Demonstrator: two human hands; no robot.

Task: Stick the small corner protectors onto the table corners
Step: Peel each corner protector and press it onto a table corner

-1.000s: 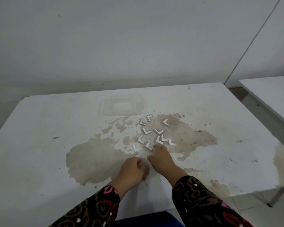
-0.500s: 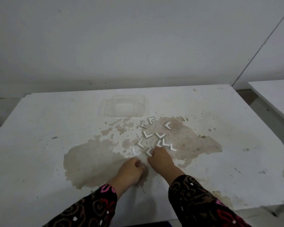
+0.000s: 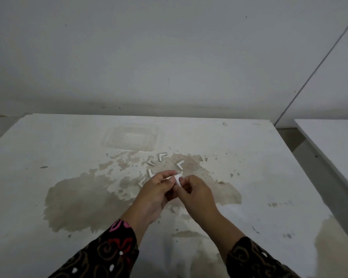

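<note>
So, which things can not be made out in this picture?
Head view:
The held protector: mostly covered by left hand and right hand; backing state unclear.
The loose protectors: some partly hidden behind the hands, count uncertain.
The table near corners: cut off by frame edges.

White bench (image 3: pixel 48 149), blotched with a tan-brown stain (image 3: pixel 78 205) spreading from centre toward 8 o'clock; a paler tan patch (image 3: pixel 329 237) at 4 o'clock. Loose corner protectors (image 3: pixel 180 164): white. Held corner protector (image 3: pixel 177 179), pinched between left hand (image 3: pixel 155 193) and right hand (image 3: pixel 197 194): white. Container (image 3: pixel 132 138) at 12 o'clock of these: colourless, transparent. Left sleeve (image 3: pixel 109 255): black with brown scrolls, pink-red motifs and white dots. Right sleeve (image 3: pixel 255 259): black with brown scrolls. Wall (image 3: pixel 169 57): pale grey-white, with a dark diagonal line (image 3: pixel 317 67) at 2 o'clock. Second bench (image 3: pixel 333 137), 3 o'clock: white.
</note>
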